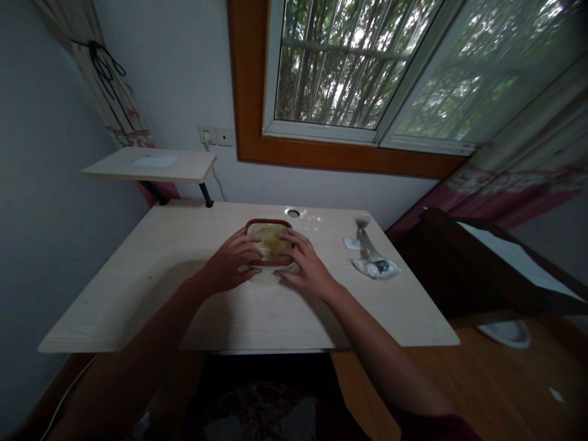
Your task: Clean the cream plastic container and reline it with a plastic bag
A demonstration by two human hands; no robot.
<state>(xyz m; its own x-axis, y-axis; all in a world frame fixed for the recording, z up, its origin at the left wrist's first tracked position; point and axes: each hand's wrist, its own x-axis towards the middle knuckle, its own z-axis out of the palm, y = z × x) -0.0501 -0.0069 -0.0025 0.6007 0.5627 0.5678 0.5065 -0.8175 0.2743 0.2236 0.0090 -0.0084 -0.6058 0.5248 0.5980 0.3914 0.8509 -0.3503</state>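
Note:
A square container with a dark red rim and a pale yellowish lid [269, 236] sits near the middle of a light wooden desk [138, 288]. My left hand [229, 263] lies on its left side, fingers bent over the rim and lid. My right hand [307, 263] rests on its right side, fingers curved over the rim. Both hands press on or grip the container from the near side. What is inside the container is hidden by the lid.
A tied plastic bag [374, 264] with something dark in it lies at the desk's right, beside a small white slip [351, 243]. A cable hole [293, 213] sits behind the container. A raised shelf [151, 164] stands at back left, a dark chair [459, 269] at right.

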